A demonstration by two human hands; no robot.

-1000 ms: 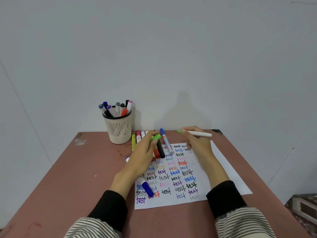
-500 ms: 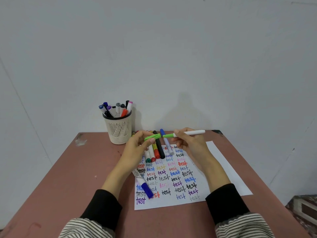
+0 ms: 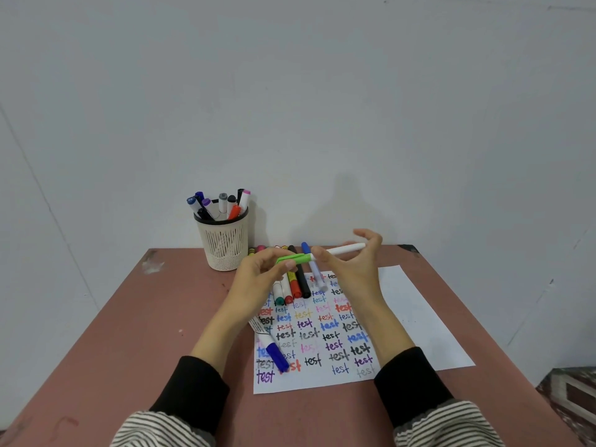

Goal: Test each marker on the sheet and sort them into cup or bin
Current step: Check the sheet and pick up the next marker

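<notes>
Green-capped marker hangs level above my sheet on the counter; my left hand pinches its cap, my right hand steadies the white barrel, fingers loosely spread.

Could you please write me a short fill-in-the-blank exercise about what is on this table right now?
1. The cap on the white marker held between the left hand and right hand is ____.
2. The word written repeatedly on the sheet is ____.
3. The mesh cup stands to the ____ of the sheet.

Missing words: green; test; left
</notes>
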